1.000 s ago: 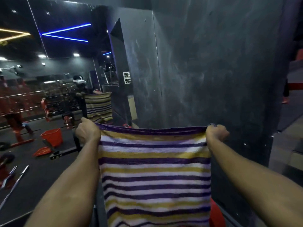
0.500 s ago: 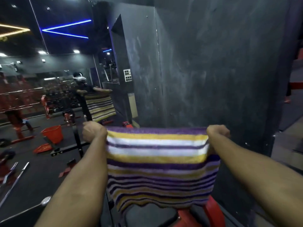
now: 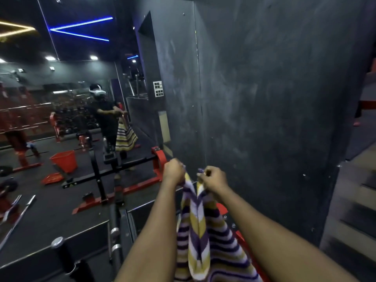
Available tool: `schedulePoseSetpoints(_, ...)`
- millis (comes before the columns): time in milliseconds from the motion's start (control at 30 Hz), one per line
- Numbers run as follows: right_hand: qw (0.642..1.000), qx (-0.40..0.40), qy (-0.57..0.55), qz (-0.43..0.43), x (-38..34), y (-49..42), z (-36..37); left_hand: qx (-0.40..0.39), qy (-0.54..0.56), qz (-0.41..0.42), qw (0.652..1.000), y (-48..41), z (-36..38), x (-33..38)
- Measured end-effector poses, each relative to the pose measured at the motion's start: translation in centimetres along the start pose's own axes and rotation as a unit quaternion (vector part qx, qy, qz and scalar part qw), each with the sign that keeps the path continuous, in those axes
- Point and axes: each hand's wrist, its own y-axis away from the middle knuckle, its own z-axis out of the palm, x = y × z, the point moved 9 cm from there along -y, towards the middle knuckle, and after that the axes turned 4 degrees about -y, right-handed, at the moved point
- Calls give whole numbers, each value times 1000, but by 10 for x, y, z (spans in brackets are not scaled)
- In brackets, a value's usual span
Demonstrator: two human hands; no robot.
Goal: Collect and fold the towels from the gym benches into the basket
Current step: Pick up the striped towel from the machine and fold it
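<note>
A towel (image 3: pixel 205 237) with purple, white and yellow stripes hangs in front of me, folded down the middle so its two halves droop side by side. My left hand (image 3: pixel 173 171) grips one top corner and my right hand (image 3: pixel 214 179) pinches the other, the two hands a short gap apart at chest height. An orange basket (image 3: pixel 65 160) shows on the floor at the left, seen in the wall mirror.
A dark pillar (image 3: pixel 264 119) stands close ahead on the right. A mirror (image 3: pixel 61 98) on the left reflects me, the towel and red gym racks. A red and black bench frame (image 3: pixel 122 192) and steel pegs (image 3: pixel 115 231) lie below my arms.
My hands have swung together from wide apart, so the towel that was stretched flat now hangs folded in half lengthwise.
</note>
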Motion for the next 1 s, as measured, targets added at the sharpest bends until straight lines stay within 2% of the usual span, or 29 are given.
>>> schedulePoseSetpoints(67,998,-15,-2,-61,-14,8,13,-18,-38,64,997,9,9,21)
schedulePoseSetpoints(167,994,-15,-24,-105,-25,13,9,-35,-70,93,993,15,10,35)
schedulePoseSetpoints(333,987,11,-85,-134,-37,17,-6,-80,-56,60,993,18,5,41)
schedulePoseSetpoints(433,986,7,-94,-137,-45,15,-9,-169,-18,42,985,22,16,42)
schedulePoseSetpoints(567,985,-67,-104,-120,-46,13,-1,-164,-14,38,986,18,13,44)
schedulePoseSetpoints(633,983,-88,-94,-131,-46,11,-2,-213,-62,71,973,21,19,49)
schedulePoseSetpoints(667,982,-86,-90,-140,-46,10,-5,-231,-48,69,969,21,23,47)
schedulePoseSetpoints(700,981,-83,-94,-146,-47,8,-9,-231,-10,67,971,20,23,46)
schedulePoseSetpoints(767,979,-88,-112,-148,-49,2,-16,-147,41,75,985,7,9,40)
schedulePoseSetpoints(800,977,-95,-120,-146,-50,0,-18,-102,29,88,990,1,1,35)
schedulePoseSetpoints(833,976,-99,-132,-143,-51,-4,-23,-102,23,98,990,-4,3,27)
schedulePoseSetpoints(867,974,-100,-148,-140,-52,-7,-28,-151,11,110,982,-4,16,21)
schedulePoseSetpoints(933,970,-92,-177,-138,-53,-16,-40,-310,4,104,945,8,55,3)
schedulePoseSetpoints(967,969,-88,-186,-137,-53,-21,-46,-363,-7,89,927,12,72,-11)
schedulePoseSetpoints(1000,968,-84,-192,-137,-53,-24,-51,-381,-41,73,921,19,82,-22)
